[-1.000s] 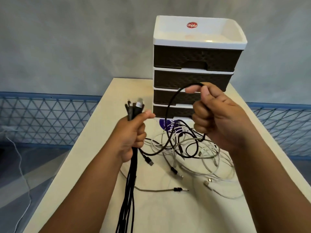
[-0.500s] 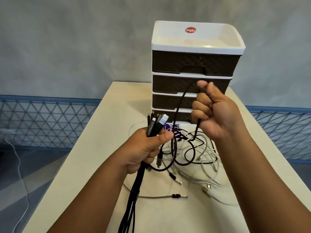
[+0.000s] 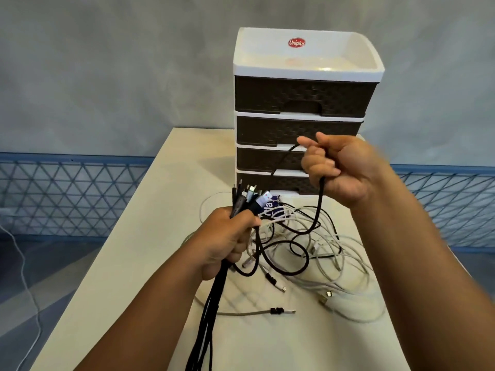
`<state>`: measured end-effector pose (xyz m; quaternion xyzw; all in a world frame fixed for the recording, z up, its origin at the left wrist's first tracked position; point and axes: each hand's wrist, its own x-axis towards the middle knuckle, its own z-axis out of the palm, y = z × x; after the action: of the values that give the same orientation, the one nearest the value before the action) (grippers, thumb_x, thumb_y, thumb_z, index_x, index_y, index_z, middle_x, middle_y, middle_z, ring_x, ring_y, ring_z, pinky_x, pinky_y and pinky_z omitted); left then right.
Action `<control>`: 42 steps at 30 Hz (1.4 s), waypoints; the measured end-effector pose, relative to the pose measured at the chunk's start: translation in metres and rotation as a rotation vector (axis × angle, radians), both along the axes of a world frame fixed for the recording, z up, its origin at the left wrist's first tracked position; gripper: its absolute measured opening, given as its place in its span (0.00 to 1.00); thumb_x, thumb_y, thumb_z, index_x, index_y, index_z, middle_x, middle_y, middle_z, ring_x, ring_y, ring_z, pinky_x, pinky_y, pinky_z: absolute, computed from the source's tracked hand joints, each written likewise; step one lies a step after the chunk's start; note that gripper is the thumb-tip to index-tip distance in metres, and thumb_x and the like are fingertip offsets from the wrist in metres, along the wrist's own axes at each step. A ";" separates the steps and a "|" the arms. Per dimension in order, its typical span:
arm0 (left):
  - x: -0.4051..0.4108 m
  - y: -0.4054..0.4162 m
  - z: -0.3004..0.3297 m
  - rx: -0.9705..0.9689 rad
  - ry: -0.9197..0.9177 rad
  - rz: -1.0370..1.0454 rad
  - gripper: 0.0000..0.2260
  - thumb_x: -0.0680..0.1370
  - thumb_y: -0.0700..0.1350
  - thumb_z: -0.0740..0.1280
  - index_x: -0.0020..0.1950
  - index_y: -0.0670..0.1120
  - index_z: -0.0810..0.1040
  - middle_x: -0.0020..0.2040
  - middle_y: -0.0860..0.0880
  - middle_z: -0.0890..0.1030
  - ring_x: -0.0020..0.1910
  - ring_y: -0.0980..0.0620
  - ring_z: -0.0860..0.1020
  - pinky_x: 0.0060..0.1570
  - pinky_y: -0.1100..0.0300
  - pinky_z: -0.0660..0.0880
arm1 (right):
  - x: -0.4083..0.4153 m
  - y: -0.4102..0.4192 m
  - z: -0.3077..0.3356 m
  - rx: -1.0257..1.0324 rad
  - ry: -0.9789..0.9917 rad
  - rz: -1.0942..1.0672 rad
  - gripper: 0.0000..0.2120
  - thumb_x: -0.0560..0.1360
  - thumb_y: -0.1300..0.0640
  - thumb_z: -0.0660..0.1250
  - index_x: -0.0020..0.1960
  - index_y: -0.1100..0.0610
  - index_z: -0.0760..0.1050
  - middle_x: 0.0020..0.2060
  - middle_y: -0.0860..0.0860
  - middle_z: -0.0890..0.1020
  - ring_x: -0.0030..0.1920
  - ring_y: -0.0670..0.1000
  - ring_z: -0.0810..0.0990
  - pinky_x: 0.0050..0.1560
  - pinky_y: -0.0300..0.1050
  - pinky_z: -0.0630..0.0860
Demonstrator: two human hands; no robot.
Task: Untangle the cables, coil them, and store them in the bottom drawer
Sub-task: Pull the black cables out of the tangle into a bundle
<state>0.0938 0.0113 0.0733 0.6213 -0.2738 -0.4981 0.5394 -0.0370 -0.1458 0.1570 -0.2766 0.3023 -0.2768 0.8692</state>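
My left hand (image 3: pixel 227 241) grips a bundle of black cables (image 3: pixel 207 311); their plug ends stick up above my fist and the rest hangs off the table's front. My right hand (image 3: pixel 337 170) holds a black braided cable (image 3: pixel 320 210) raised in front of the drawer unit. That cable drops into a tangle of white and black cables (image 3: pixel 321 253) lying on the table between my hands. The bottom drawer (image 3: pixel 257 183) of the white-and-brown drawer unit (image 3: pixel 302 95) is closed and partly hidden by my right hand.
The beige table (image 3: pixel 134 263) carries the drawer unit at its far end. A loose grey cable end (image 3: pixel 278 311) lies near the front. A blue lattice fence (image 3: pixel 67 194) runs behind the table on both sides. A white cord (image 3: pixel 24 266) trails on the floor at left.
My left hand with the black bundle has moved right and down toward the tangle. My right hand has closed further round the black cable, and its raised loop has become smaller.
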 end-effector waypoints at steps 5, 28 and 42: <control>0.012 0.000 -0.004 0.003 0.110 0.118 0.17 0.79 0.39 0.58 0.33 0.50 0.58 0.24 0.54 0.56 0.21 0.58 0.52 0.23 0.67 0.49 | -0.007 0.014 -0.035 -0.988 0.832 -0.235 0.18 0.80 0.50 0.63 0.67 0.55 0.69 0.45 0.50 0.75 0.43 0.47 0.76 0.42 0.36 0.72; 0.029 0.002 -0.012 -0.041 0.164 0.225 0.09 0.79 0.40 0.58 0.39 0.47 0.67 0.23 0.55 0.57 0.20 0.59 0.54 0.20 0.69 0.51 | -0.053 0.063 -0.041 -1.558 0.972 0.368 0.11 0.76 0.39 0.62 0.45 0.45 0.76 0.26 0.41 0.76 0.28 0.46 0.77 0.32 0.43 0.77; 0.020 0.008 -0.004 -0.072 0.175 0.091 0.10 0.79 0.49 0.63 0.40 0.48 0.70 0.25 0.55 0.56 0.23 0.58 0.52 0.21 0.68 0.50 | -0.065 0.058 0.006 -1.478 0.659 0.226 0.14 0.69 0.36 0.63 0.44 0.44 0.80 0.35 0.54 0.81 0.38 0.56 0.79 0.40 0.53 0.76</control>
<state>0.1136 0.0198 0.0689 0.5674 -0.2151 -0.5152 0.6052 -0.1021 -0.0876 0.1627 -0.8744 0.2519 -0.2201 0.3515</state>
